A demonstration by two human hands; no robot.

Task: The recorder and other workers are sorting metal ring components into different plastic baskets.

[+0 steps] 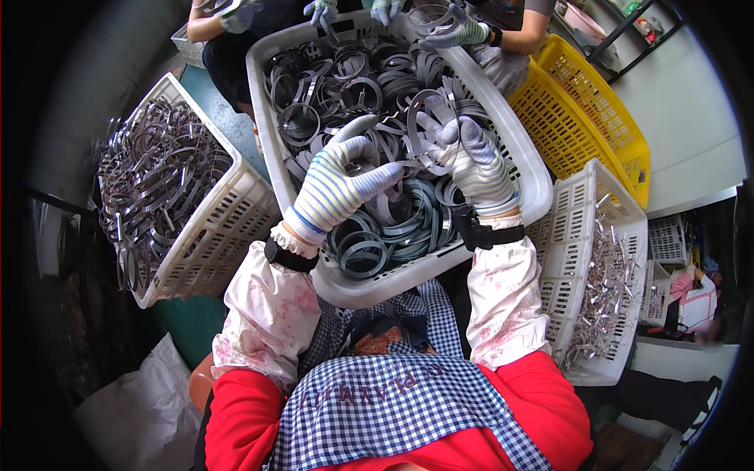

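Note:
My left hand (pixel 342 177), in a striped knit glove, is over a white crate (pixel 538 192) of metal bands, thumb and fingers apart. Its thumb tip is close to a small metal end (pixel 412 165); whether they touch is unclear. My right hand (pixel 479 165), gloved too, has its fingers bent round a thin curved metal band (pixel 414 125) that arches up beside the fingertips. A thin copper-coloured strip (pixel 390 116) shows between the hands. Below them lie coiled grey bands (pixel 361 251), several nested together.
Across the crate, other people's gloved hands (pixel 459 33) handle bands. A white crate (pixel 228 208) heaped with shiny bands stands at left. To the right are a white crate (pixel 567 251) with small metal pieces and yellow crates (pixel 577 110). A white sack (pixel 149 404) lies lower left.

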